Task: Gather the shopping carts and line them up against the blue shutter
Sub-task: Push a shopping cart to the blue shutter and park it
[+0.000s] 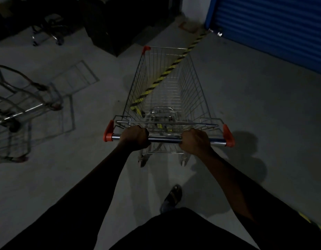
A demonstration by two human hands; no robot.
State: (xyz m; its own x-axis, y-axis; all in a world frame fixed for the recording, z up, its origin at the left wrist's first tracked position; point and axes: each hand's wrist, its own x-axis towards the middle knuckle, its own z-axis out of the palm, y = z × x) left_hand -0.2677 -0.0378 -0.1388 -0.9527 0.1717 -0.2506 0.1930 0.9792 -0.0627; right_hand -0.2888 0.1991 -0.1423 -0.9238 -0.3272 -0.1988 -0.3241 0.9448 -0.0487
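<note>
Risk, left: second cart point(13, 109) parked at left edge, near; collision judged possible if pushed cart point(167, 91) is swung left.
Left hand point(136, 137) clenched on handle bar point(165, 138), left of centre.
Pushed cart at centre, nose directed far, toward blue shutter point(275, 24) at far right, well apart.
Right hand point(195, 141) clenched on same bar, right of centre.
Risk, right: late turn judged to drive cart nose into shutter corner.
Surroundings: dark cabinet point(109, 24) far, left of centre; chair base point(47, 36) far left; hazard tape point(176, 64) on floor under cart. Path to shutter unobstructed. Poor lighting noted.
</note>
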